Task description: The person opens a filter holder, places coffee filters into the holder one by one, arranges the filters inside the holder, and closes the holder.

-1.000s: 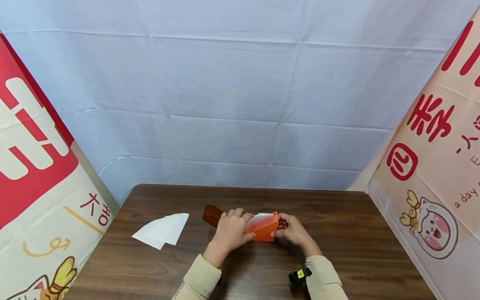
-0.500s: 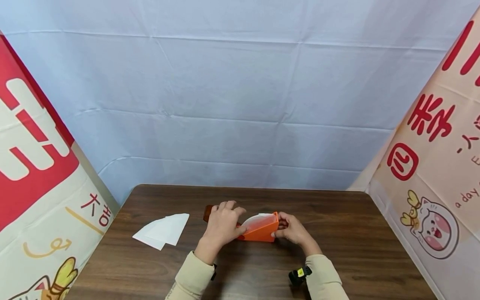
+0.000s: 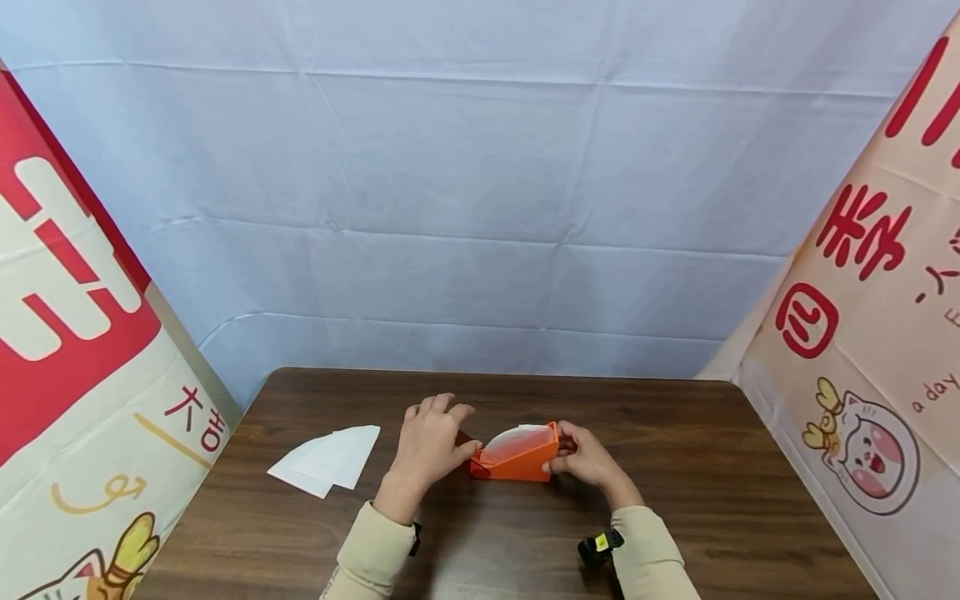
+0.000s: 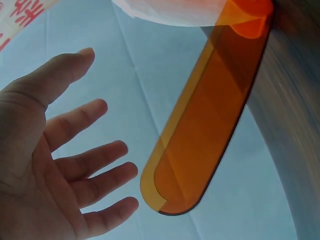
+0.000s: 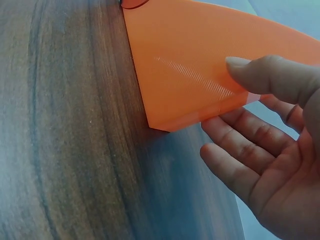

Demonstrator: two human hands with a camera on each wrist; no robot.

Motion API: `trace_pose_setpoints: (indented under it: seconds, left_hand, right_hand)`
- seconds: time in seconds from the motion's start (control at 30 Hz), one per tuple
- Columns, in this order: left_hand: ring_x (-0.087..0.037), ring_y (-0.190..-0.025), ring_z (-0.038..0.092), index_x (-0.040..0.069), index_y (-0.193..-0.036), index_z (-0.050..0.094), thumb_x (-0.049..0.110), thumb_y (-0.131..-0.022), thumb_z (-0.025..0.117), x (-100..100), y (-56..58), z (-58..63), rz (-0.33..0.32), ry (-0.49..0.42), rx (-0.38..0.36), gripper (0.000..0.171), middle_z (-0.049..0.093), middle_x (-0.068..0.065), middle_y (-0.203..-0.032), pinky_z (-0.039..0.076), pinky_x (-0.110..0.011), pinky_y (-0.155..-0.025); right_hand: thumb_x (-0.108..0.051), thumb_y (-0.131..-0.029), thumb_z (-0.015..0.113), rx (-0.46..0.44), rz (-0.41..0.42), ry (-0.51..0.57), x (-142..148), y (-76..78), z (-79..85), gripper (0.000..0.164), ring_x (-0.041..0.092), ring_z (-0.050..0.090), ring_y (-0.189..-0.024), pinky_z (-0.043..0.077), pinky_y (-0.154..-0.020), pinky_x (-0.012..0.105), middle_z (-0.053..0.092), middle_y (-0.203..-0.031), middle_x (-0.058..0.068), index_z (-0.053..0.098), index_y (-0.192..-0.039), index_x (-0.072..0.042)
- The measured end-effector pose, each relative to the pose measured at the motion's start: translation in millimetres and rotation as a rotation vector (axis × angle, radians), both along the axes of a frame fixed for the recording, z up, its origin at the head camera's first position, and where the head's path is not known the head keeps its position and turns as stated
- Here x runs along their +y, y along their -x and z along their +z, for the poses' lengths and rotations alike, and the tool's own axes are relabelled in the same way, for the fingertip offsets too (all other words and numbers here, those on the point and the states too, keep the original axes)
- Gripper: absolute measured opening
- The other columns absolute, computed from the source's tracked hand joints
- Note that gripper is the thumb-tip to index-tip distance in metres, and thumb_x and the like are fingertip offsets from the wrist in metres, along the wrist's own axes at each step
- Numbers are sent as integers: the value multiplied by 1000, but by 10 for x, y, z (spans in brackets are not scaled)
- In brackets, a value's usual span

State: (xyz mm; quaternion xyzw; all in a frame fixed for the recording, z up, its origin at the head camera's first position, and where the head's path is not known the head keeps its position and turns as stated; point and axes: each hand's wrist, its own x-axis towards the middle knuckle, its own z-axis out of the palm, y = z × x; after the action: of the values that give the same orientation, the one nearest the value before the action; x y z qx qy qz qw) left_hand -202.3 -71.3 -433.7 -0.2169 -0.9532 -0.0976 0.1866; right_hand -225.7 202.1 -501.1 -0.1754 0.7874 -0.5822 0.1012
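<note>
An orange paper-filter holder (image 3: pixel 517 462) stands on the table, with white filter papers (image 3: pixel 516 438) upright inside it. My right hand (image 3: pixel 588 460) holds its right end; in the right wrist view the thumb lies on the orange side wall (image 5: pixel 185 60) and the fingers curl behind the end. From the holder's left end extends a translucent amber lid (image 4: pixel 200 130), swung away from the papers. My left hand (image 3: pixel 426 446) hides most of that lid in the head view. In the left wrist view its fingers are spread and relaxed, apart from the lid, holding nothing.
Two white cone-shaped filter papers (image 3: pixel 352 454) lie overlapping on the table's left side. The brown wooden table (image 3: pixel 637 417) ends at a pale blue curtain (image 3: pixel 450 208). Printed cloths hang at both sides. A dark wrist device (image 3: pixel 596 548) sits by the right sleeve.
My left hand has come off the holder and moved left, uncovering its left end and more papers. It now covers the lid's outer end in the head view. The right hand stays put.
</note>
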Motion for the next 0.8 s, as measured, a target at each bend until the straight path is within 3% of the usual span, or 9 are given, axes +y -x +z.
trace_pose_setpoints:
  seconds: [0.17, 0.37, 0.6, 0.8]
  left_hand:
    - [-33, -108, 51, 17, -112, 66, 45, -74, 76, -70, 5, -21, 12, 2, -17, 48, 55, -15, -120, 42, -51, -82]
    - [-33, -109, 51, 16, -114, 65, 43, -74, 76, -180, 1, -54, 31, -12, -12, 49, 55, -16, -120, 42, -52, -82]
    - [-37, -113, 48, 12, -114, 65, 38, -73, 78, -291, -15, -160, 60, -57, 21, 50, 50, -21, -127, 42, -54, -83]
    - [-38, -113, 49, 11, -115, 64, 37, -71, 80, -366, -33, -246, 66, -82, 43, 54, 50, -23, -127, 43, -55, -81]
  right_hand:
    - [10, -71, 72, 22, -9, -9, -54, -88, 127, 28, 31, 60, -83, 51, -69, 30, 63, -90, 16, 54, -90, 3]
    - [9, -71, 73, 28, -35, -33, -77, -99, 141, 27, 32, 58, -81, 49, -67, 30, 62, -88, 16, 53, -88, 3]
    - [7, -70, 74, 41, -51, -30, -38, -25, -15, 29, 30, 58, -80, 49, -65, 31, 62, -87, 13, 53, -89, 0]
    - [2, -67, 79, 83, -94, -122, -4, 51, -207, 37, 23, 59, -85, 49, -72, 34, 62, -91, 7, 54, -94, -5]
